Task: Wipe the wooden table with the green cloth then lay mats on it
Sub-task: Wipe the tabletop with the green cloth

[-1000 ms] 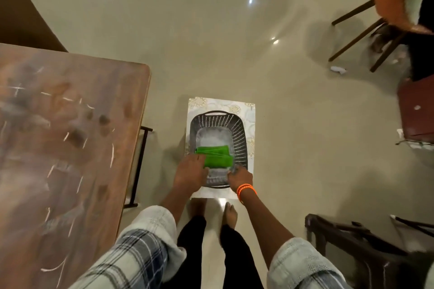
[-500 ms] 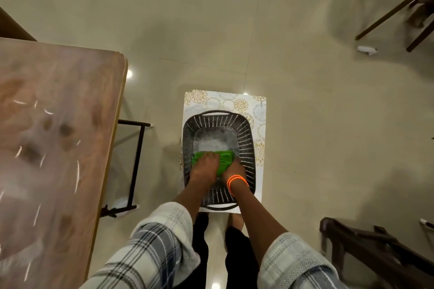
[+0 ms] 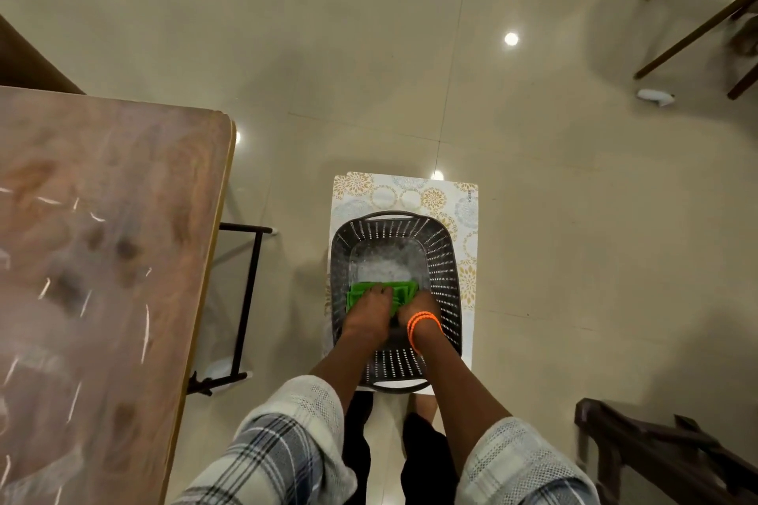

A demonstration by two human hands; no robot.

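Observation:
The folded green cloth (image 3: 404,292) lies inside a dark slatted plastic basket (image 3: 445,271) on the floor in front of me. My left hand (image 3: 369,314) lies over the cloth's left part with fingers bent onto it. At the cloth's right end, my right hand (image 3: 419,310), orange bangles at its wrist, grips it; its fingers are mostly hidden. A patterned white mat (image 3: 410,193) lies flat under the basket. The wooden table (image 3: 102,258) fills the left side, its top streaked with shiny marks.
A black metal table leg frame (image 3: 246,299) stands between the table and the basket. Dark chair legs (image 3: 705,20) are at the far right, and a dark wooden piece of furniture (image 3: 664,455) sits near right. A small white scrap (image 3: 654,96) lies on the tiled floor.
Both hands have moved with the green cloth from the basket's near rim down into its middle. The view has shifted closer over the basket.

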